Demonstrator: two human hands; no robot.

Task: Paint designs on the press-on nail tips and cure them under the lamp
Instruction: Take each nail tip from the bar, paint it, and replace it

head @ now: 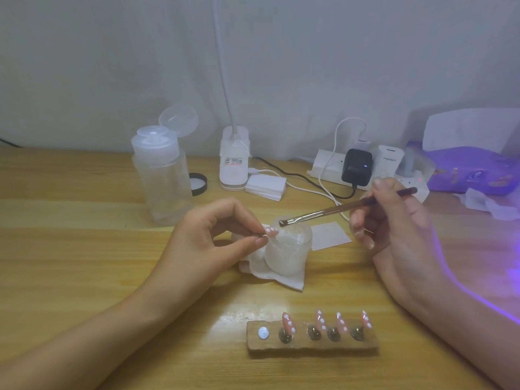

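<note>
My left hand [216, 237] pinches a small metal stand carrying a pink nail tip [269, 231] with white dots, beside a frosted glass jar [287, 249]. A thin brush [343, 206] is gripped in my right hand [394, 220], and its bristles touch the jar's open rim. The jar stands on a white wipe [278, 277]. Near the table's front edge lies a wooden holder [309, 346] with several pink dotted nail tips [288, 323] standing on it and one bare white spot at its left end. Purple light falls across my right wrist.
A clear pump bottle [163, 181] with its cap flipped open stands at back left, a black lid [198, 183] beside it. A white lamp base [235, 161], a stack of wipes [266, 187], a power strip [363, 170] with chargers and a purple pack [475, 173] line the back.
</note>
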